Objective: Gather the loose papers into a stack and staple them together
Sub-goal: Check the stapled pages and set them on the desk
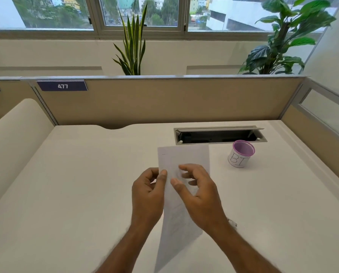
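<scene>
A stack of white papers (181, 157) is held up above the middle of the desk, its top edge tilted away from me. My left hand (148, 191) pinches the stack's left edge between thumb and fingers. My right hand (199, 191) hovers over the right side of the sheets with its fingers spread and curled; whether it touches the paper I cannot tell. A small dark mark, possibly a staple, shows at the stack's top left corner. No stapler is in view.
A purple mesh cup (241, 154) wrapped in a white label reading "BI" stands to the right of the papers. Behind it an open cable hatch (220, 134) is set into the white desk (76, 184). Beige partition panels (164, 101) wall the desk at back and right.
</scene>
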{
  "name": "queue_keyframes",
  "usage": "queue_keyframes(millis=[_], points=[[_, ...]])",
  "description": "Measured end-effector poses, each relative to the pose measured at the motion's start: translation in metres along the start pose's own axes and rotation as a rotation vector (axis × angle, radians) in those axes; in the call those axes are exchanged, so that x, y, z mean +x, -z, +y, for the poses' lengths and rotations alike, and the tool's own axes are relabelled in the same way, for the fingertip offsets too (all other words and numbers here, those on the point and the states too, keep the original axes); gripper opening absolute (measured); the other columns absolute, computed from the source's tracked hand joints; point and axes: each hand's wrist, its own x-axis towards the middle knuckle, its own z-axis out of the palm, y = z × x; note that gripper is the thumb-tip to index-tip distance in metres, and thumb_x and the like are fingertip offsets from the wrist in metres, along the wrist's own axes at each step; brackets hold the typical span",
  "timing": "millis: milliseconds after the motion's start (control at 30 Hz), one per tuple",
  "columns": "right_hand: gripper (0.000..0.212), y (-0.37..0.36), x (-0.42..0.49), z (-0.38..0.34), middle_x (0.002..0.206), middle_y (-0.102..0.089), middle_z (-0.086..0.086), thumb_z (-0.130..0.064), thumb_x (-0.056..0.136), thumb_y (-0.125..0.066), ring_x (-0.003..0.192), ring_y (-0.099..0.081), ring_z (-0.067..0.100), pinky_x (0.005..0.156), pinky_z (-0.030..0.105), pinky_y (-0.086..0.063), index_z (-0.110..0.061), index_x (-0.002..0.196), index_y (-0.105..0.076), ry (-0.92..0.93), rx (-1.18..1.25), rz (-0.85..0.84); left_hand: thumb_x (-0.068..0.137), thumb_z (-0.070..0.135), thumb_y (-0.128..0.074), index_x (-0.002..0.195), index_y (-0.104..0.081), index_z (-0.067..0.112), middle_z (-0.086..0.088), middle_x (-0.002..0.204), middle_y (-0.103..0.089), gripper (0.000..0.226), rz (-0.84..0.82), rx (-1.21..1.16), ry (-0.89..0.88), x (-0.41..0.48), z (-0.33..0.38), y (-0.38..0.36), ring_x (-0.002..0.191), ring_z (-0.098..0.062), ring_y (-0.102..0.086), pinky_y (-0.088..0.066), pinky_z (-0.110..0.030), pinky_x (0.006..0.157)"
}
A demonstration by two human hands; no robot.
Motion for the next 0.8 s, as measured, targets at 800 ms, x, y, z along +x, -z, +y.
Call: queue_keyframes(millis=[800], points=[[0.036,0.024,0.013,-0.008,0.098,-0.077,-0.012,-0.033,0.075,-0.057,0.085,-0.074,0.032,0.074,0.044,-0.062,-0.027,0.111,-0.059,-0.302,0.781,-0.024,0.079,0.053,-0.059,0.115,-0.060,0.037,0.030,0.119,-0.053,0.040,0.053,0.431,-0.544,-0.030,0.011,-0.021,0.108,-0.003,-0.053,-0.050,-0.019,0.087]])
